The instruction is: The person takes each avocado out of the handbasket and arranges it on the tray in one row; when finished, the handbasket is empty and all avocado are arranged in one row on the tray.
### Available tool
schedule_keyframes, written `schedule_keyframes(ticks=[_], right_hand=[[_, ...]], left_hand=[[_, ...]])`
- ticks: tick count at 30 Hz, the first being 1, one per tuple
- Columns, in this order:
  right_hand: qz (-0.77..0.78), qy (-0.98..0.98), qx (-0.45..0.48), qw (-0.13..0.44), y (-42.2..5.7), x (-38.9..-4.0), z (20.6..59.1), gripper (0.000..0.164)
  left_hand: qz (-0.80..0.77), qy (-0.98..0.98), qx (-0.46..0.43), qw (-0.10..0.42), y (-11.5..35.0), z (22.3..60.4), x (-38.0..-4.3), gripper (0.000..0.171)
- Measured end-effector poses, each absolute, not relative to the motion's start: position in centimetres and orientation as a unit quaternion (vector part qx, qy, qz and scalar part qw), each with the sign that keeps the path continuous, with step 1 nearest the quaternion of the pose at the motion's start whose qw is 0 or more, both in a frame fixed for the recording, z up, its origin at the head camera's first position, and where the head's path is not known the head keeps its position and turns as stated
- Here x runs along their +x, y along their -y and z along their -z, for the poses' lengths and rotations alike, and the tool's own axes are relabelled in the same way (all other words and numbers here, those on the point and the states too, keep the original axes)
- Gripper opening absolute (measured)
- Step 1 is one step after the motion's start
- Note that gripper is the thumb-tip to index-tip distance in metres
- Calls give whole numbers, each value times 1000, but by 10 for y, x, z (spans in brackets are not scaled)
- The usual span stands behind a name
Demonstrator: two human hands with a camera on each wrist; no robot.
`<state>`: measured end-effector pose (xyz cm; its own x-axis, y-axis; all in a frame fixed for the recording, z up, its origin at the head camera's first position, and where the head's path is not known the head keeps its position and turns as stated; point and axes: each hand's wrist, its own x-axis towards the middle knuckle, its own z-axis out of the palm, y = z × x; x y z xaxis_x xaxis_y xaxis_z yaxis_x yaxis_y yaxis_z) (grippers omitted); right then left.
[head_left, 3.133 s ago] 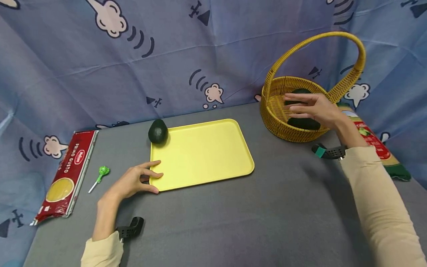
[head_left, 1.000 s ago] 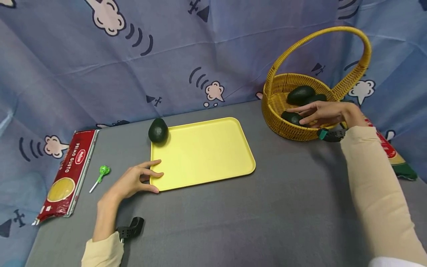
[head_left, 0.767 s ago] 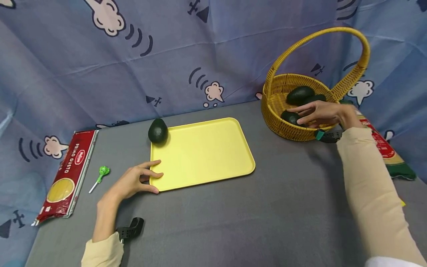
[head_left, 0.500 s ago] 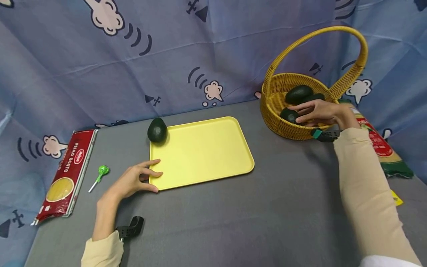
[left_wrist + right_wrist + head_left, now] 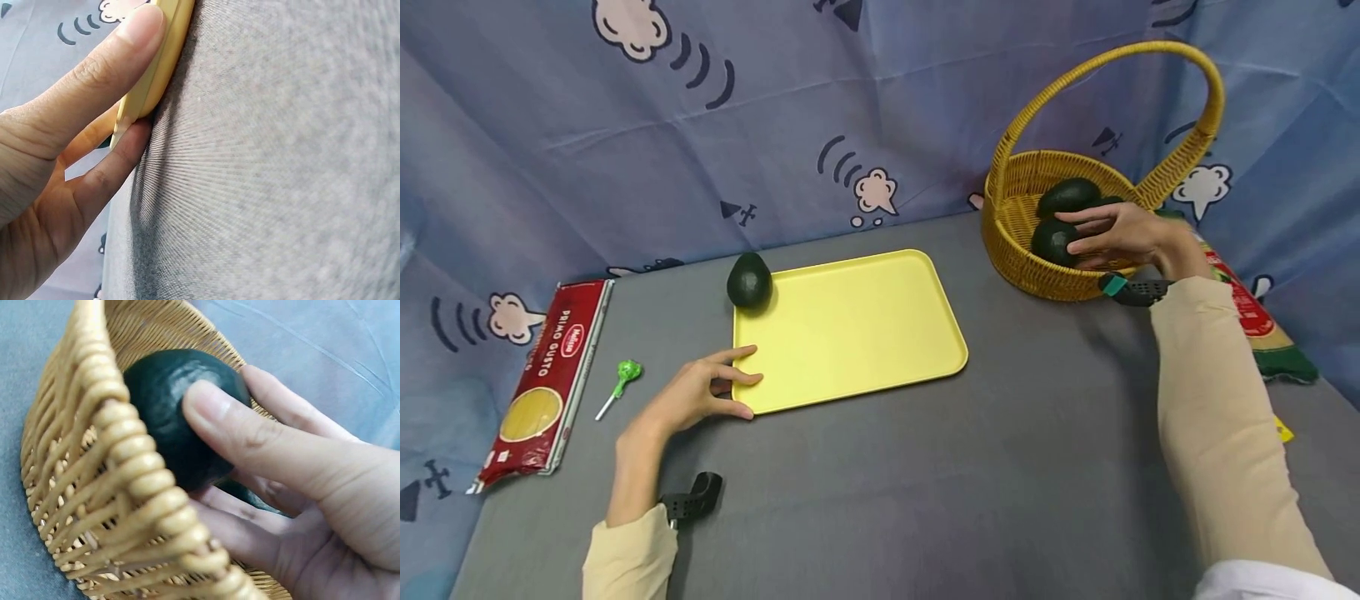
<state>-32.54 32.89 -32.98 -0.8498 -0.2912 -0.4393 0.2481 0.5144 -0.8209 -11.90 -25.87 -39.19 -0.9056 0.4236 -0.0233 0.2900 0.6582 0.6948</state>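
Note:
At the back right, my right hand reaches into a yellow wicker basket. Its thumb and fingers grip a dark green avocado just inside the near rim. Behind that one lies another avocado, and part of a third shows beside the hand. My left hand holds the near left corner of a yellow tray; in the left wrist view the thumb lies on the tray rim and a fingertip touches its corner. One more avocado sits at the tray's far left corner.
A red Primo Gusto pasta pack and a green-wrapped lollipop lie to the left. A red and green bag lies behind the right forearm, with a small yellow item partly hidden. A patterned blue cloth hangs behind the table.
My right hand has gone deeper into the basket and taken hold of an avocado, now raised slightly and showing more of itself. The left hand stays at the tray corner. The head view has tilted slightly.

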Motion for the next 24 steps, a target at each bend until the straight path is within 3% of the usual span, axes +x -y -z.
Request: schedule_keyframes(ticks=[24], right_hand=[[565, -797, 22, 213, -331, -303, 320, 69]], left_hand=[[-353, -909, 202, 90, 259, 392, -119, 46]])
